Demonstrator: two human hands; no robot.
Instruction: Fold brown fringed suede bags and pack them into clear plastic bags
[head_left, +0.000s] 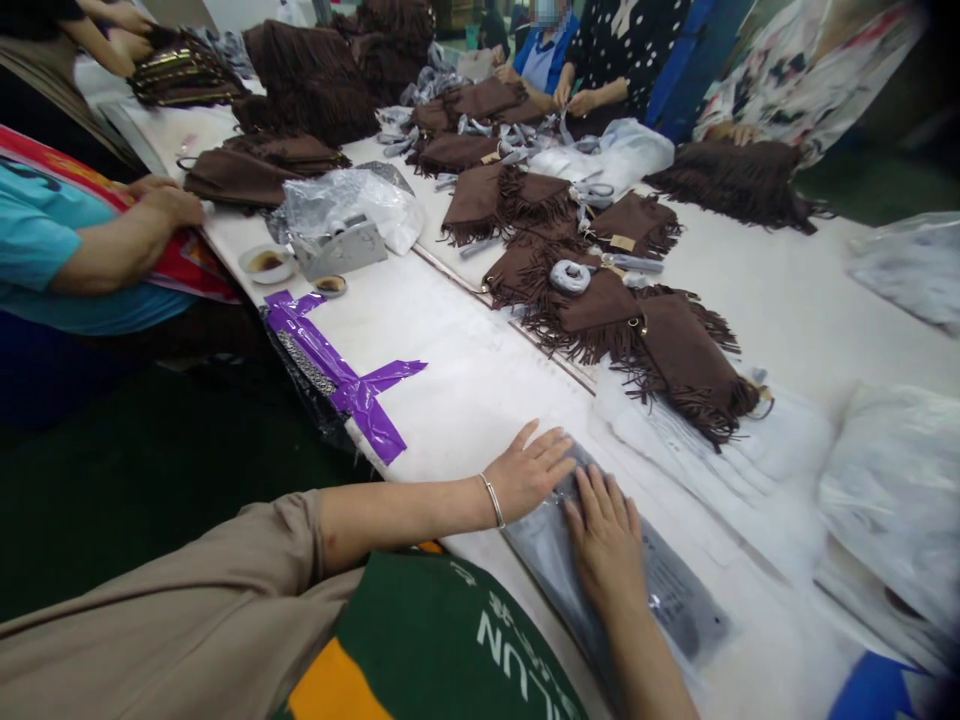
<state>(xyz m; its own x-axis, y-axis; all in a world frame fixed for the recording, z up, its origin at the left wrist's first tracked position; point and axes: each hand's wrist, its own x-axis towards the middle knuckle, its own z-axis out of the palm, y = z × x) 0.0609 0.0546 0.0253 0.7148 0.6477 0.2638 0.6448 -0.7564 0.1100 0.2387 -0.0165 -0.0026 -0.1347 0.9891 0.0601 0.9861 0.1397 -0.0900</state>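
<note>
My left hand [531,468] lies flat with fingers stretched out on the upper end of a grey plastic-wrapped flat package [675,590] on the white table [465,370]. A thin bangle circles that wrist. My right hand [604,535] presses flat on the middle of the same package, fingers extended. Neither hand grips anything. Just beyond the package lie brown fringed suede bags [660,350].
Purple tape [337,375] crosses the table's left edge. A tape dispenser [337,248], small dishes [266,263] and clear plastic bags [892,490] sit around. More brown fringed bags [315,80] are piled at the far end. Other people sit at the left [90,250] and the far side [615,60].
</note>
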